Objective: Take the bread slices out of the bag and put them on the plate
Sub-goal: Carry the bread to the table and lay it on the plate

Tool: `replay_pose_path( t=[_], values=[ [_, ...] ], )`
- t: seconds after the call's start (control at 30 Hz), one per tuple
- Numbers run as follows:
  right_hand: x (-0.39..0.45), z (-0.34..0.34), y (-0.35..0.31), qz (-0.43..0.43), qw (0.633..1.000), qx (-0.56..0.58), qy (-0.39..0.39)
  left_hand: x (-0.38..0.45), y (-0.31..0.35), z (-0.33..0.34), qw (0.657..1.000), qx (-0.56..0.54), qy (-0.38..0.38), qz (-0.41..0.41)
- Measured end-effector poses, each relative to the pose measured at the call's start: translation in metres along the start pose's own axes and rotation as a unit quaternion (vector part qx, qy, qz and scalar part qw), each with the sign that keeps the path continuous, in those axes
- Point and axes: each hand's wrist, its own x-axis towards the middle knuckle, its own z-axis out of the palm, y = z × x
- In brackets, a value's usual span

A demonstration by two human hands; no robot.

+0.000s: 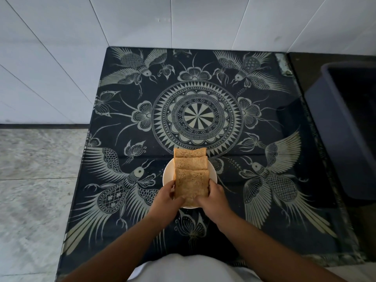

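Three brown bread slices lie overlapping in a row on a small white plate (166, 176) near the table's front middle. The far slice (189, 152) juts past the plate's far rim and the middle slice (190, 162) lies on it. The nearest slice (191, 185) is on top, and both my hands grip it. My left hand (165, 197) pinches its left edge. Its right edge and near corner sit under the fingers of my right hand (213, 197). No bag is in view.
The table (264, 200) has a dark top with a pale bird and mandala pattern. A dark grey plastic bin (343, 127) stands to its right. White tiled walls close the back and left, and a marble floor (34, 180) lies to the left.
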Motion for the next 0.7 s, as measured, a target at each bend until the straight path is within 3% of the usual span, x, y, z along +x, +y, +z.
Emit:
replay_pose_path(
  t=[0.4,0.7],
  values=[
    [-0.006,0.001,0.002,0.013,1.000,0.022,-0.008,-0.009,0.000,-0.004,0.999,-0.022,-0.022,-0.016],
    [-0.010,0.001,0.006,0.010,1.000,-0.022,-0.011,-0.012,-0.008,0.002,1.000,0.005,-0.019,-0.003]
  ],
)
